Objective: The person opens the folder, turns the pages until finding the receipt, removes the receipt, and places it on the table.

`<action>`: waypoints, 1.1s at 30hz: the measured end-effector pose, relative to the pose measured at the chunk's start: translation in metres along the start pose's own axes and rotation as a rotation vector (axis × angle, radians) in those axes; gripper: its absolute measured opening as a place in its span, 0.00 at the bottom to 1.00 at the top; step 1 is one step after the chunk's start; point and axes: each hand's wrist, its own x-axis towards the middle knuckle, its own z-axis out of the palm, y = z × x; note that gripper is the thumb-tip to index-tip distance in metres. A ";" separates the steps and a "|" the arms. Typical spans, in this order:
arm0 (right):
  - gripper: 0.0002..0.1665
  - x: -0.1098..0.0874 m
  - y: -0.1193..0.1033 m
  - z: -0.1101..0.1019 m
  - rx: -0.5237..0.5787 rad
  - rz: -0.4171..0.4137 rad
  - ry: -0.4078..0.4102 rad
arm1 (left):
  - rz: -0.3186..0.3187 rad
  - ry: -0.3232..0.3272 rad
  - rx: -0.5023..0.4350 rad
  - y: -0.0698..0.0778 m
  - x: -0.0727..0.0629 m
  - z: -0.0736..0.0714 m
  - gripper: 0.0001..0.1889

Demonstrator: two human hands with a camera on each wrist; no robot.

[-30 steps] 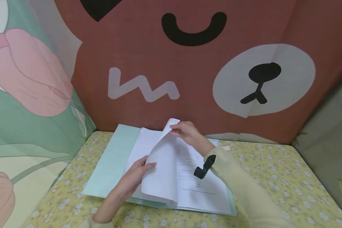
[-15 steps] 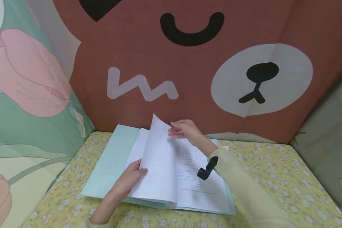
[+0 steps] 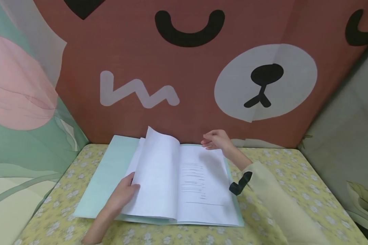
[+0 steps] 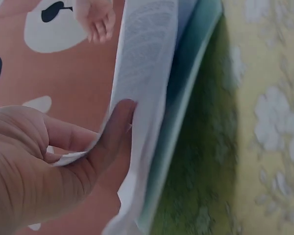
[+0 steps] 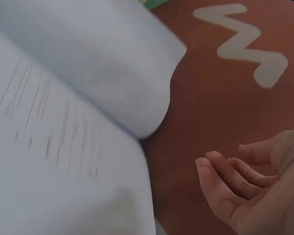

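Cannot read the printed lines (image 3: 192, 177) on the right-hand page (image 3: 208, 212): too small in the head view, smeared in the right wrist view. In the head view, cannot see most fingers of the left hand (image 3: 121, 195), hidden behind the raised sheet (image 3: 156, 177). Cannot count the sheets underneath (image 3: 135, 160), mostly covered. Lose the right hand (image 3: 217, 140) at the right edge of its own wrist view. Lose the right sleeve (image 3: 291, 207) past the head view's bottom edge. See the pink flower print (image 3: 18, 85) cut by the left edge. Find the floral cloth (image 4: 269, 147) blurred in the left wrist view.
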 end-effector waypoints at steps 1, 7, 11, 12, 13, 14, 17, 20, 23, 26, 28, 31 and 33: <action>0.18 0.000 0.004 -0.002 -0.038 -0.009 0.017 | 0.005 0.007 0.017 -0.003 0.000 -0.002 0.31; 0.10 -0.001 0.034 -0.018 -0.322 -0.120 0.092 | -0.014 0.029 0.118 -0.017 0.003 -0.010 0.33; 0.11 0.001 0.051 -0.028 -0.482 -0.195 0.109 | -0.035 0.043 0.179 -0.023 0.006 -0.012 0.33; 0.12 0.002 0.054 -0.030 -0.515 -0.213 0.113 | -0.034 0.049 0.197 -0.024 0.006 -0.012 0.33; 0.13 0.002 0.058 -0.032 -0.543 -0.233 0.117 | -0.030 0.054 0.215 -0.025 0.007 -0.013 0.32; 0.13 0.003 0.061 -0.034 -0.571 -0.250 0.116 | -0.029 0.057 0.228 -0.025 0.007 -0.013 0.32; 0.15 0.005 0.072 -0.037 -0.608 -0.271 0.106 | -0.029 0.068 0.266 -0.026 0.007 -0.011 0.32; 0.16 0.006 0.082 -0.038 -0.619 -0.274 0.090 | -0.020 0.077 0.279 -0.028 0.007 -0.008 0.34; 0.19 0.006 0.091 -0.036 -0.627 -0.267 0.081 | 0.004 0.088 0.298 -0.029 0.006 -0.003 0.36; 0.23 0.006 0.097 -0.033 -0.657 -0.256 0.067 | 0.016 0.098 0.349 -0.028 0.006 0.002 0.37; 0.25 0.007 0.099 -0.031 -0.683 -0.244 0.058 | 0.011 0.104 0.415 -0.028 0.007 0.005 0.36; 0.28 0.007 0.102 -0.029 -0.713 -0.223 0.044 | 0.012 0.108 0.503 -0.027 0.007 0.007 0.34; 0.29 0.007 0.104 -0.029 -0.725 -0.211 0.034 | 0.006 0.106 0.553 -0.026 0.007 0.008 0.32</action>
